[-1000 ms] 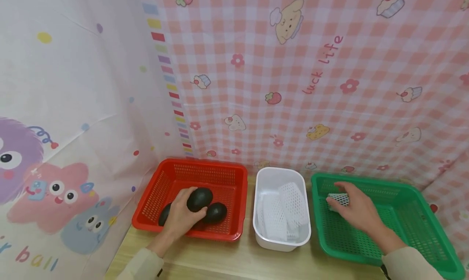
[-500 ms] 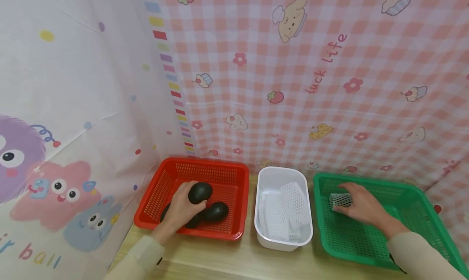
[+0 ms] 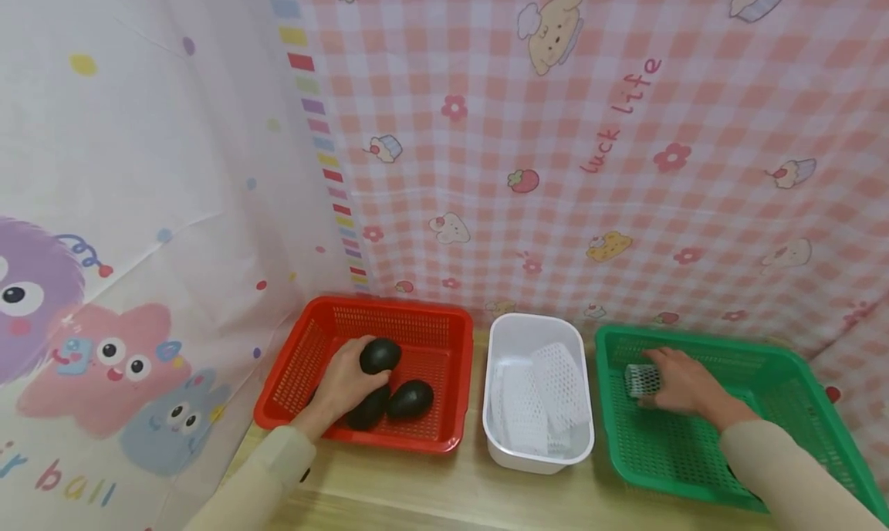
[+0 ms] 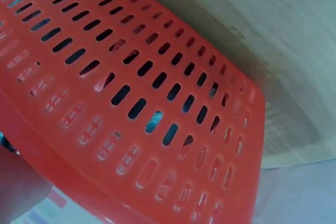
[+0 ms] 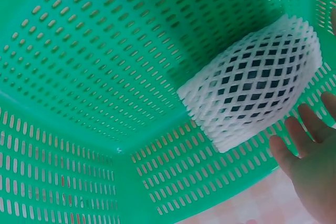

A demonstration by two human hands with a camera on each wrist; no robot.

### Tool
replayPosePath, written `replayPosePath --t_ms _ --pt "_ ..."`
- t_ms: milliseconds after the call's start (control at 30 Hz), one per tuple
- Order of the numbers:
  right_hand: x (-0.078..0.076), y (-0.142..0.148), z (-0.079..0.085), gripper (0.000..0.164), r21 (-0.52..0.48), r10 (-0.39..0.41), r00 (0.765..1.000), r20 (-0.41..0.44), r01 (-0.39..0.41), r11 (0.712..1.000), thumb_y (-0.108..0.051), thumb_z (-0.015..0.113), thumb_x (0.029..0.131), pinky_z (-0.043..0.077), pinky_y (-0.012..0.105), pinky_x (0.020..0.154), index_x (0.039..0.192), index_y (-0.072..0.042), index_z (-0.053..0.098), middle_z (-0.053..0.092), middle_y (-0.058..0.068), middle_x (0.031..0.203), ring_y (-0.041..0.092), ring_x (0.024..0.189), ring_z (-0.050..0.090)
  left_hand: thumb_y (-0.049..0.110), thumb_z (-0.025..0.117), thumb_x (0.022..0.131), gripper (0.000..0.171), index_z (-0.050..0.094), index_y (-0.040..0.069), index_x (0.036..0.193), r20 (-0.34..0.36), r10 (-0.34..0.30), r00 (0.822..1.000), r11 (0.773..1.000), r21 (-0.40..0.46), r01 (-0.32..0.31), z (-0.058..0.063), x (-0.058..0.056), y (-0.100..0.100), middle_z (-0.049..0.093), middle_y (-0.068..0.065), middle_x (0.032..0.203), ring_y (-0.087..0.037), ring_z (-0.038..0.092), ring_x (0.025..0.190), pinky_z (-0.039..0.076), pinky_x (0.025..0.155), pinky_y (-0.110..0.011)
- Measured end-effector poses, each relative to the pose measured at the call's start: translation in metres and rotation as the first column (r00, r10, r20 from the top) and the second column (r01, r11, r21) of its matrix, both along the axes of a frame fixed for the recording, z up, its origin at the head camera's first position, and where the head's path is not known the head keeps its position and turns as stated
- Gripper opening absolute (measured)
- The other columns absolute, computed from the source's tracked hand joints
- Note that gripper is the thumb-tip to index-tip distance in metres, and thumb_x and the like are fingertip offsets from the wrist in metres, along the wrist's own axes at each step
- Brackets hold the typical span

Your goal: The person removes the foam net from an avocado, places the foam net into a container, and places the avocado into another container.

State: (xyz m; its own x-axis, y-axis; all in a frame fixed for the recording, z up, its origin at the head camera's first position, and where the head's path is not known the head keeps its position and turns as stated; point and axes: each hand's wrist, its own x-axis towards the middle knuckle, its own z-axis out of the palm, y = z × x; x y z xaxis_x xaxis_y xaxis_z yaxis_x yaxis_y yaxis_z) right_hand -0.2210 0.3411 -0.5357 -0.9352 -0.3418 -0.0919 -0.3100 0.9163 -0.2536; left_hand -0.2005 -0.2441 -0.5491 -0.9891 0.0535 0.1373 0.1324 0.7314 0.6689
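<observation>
My left hand grips a dark, oval avocado in the red basket, its thumb at the avocado's near side. More avocados lie beside and under that hand, partly hidden by it. Over the green basket, my right hand is beside a white foam net sleeve with a dark thing inside. In the right wrist view its extended fingers are apart from the sleeve. The left wrist view shows mostly the red basket's perforated wall, which hides the held avocado.
Between the baskets stands a white plastic tub with several flat foam net sleeves in it. All three containers rest on a wooden table. A checked curtain hangs directly behind them, and a white printed one at the left.
My left hand has raised the avocado slightly, uncovering more of another below. My right hand has drawn back from the netted avocado, which now lies released in the green basket.
</observation>
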Motion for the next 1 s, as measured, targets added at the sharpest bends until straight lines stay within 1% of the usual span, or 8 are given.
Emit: replayPosePath --t_ms 133,267,333,467,633,767,900,1000 --pt "-0.003 0.004 -0.003 0.086 0.029 0.01 1.0 0.001 -0.01 1.0 -0.03 0.093 0.071 0.045 0.074 0.091 0.135 0.013 0.056 0.055 0.04 0.133 0.062 0.12 0.051 0.021 0.087 0.082 0.071 0.058 -0.002 0.142 0.021 -0.026 0.999 0.999 -0.021 0.027 0.001 -0.007 0.003 0.063 -0.019 0.134 -0.035 0.062 0.116 0.053 0.098 -0.054" --pt "-0.006 0.008 -0.008 0.085 0.069 0.023 1.0 0.005 -0.023 0.997 -0.027 0.096 0.068 0.047 0.073 0.087 0.132 0.014 0.057 0.059 0.038 0.127 0.06 0.115 0.055 0.02 0.087 0.083 0.072 0.056 -0.004 0.144 0.054 -0.067 0.996 0.997 -0.035 0.069 0.004 -0.014 0.007 0.063 -0.02 0.135 -0.036 0.062 0.118 0.051 0.1 -0.054" --pt "-0.007 0.01 -0.01 0.084 0.081 0.031 1.0 0.001 -0.031 0.996 -0.025 0.097 0.067 0.048 0.072 0.085 0.131 0.014 0.058 0.06 0.037 0.125 0.059 0.113 0.056 0.02 0.087 0.084 0.072 0.056 -0.004 0.144 0.079 -0.092 0.993 0.994 -0.052 0.096 0.006 -0.018 0.01 0.062 -0.021 0.136 -0.037 0.061 0.121 0.05 0.102 -0.055" --pt "-0.008 0.012 -0.012 0.081 0.103 0.05 0.999 -0.001 -0.05 0.993 -0.017 0.098 0.066 0.048 0.072 0.086 0.13 0.014 0.059 0.059 0.038 0.125 0.059 0.113 0.055 0.02 0.088 0.084 0.073 0.055 -0.004 0.145 0.134 -0.137 0.982 0.982 -0.111 0.152 0.008 -0.024 0.016 0.061 -0.022 0.14 -0.039 0.06 0.125 0.048 0.105 -0.055" --pt "-0.009 0.014 -0.01 0.075 0.158 0.047 0.999 0.013 -0.049 0.986 -0.007 0.096 0.067 0.047 0.071 0.09 0.128 0.016 0.059 0.057 0.041 0.125 0.063 0.117 0.052 0.022 0.087 0.086 0.076 0.053 -0.005 0.148 0.197 -0.166 0.966 0.967 -0.158 0.199 0.003 -0.028 0.021 0.057 -0.023 0.147 -0.04 0.055 0.133 0.045 0.109 -0.055" --pt "-0.009 0.016 -0.01 0.069 0.208 0.041 0.999 0.031 -0.046 0.977 -0.005 0.094 0.071 0.046 0.073 0.09 0.127 0.015 0.059 0.058 0.041 0.122 0.064 0.115 0.053 0.022 0.087 0.086 0.073 0.055 -0.004 0.146 0.226 -0.18 0.957 0.96 -0.172 0.221 -0.001 -0.03 0.025 0.059 -0.022 0.144 -0.039 0.058 0.131 0.047 0.108 -0.053" --pt "-0.009 0.016 -0.011 0.069 0.204 0.031 0.997 0.07 -0.044 0.978 -0.004 0.092 0.075 0.047 0.072 0.087 0.131 0.015 0.056 0.057 0.042 0.122 0.063 0.111 0.055 0.021 0.086 0.086 0.068 0.058 -0.003 0.143 0.238 -0.189 0.953 0.955 -0.183 0.235 -0.005 -0.032 0.029 0.063 -0.02 0.139 -0.036 0.06 0.126 0.048 0.106 -0.052" --pt "-0.01 0.014 -0.012 0.073 0.197 0.012 0.995 0.102 -0.031 0.98 -0.004 0.092 0.076 0.048 0.072 0.085 0.134 0.017 0.053 0.056 0.043 0.123 0.062 0.108 0.057 0.02 0.087 0.086 0.068 0.058 -0.004 0.142 0.246 -0.198 0.949 0.948 -0.197 0.249 -0.009 -0.034 0.032 0.064 -0.021 0.138 -0.037 0.061 0.125 0.048 0.106 -0.053"
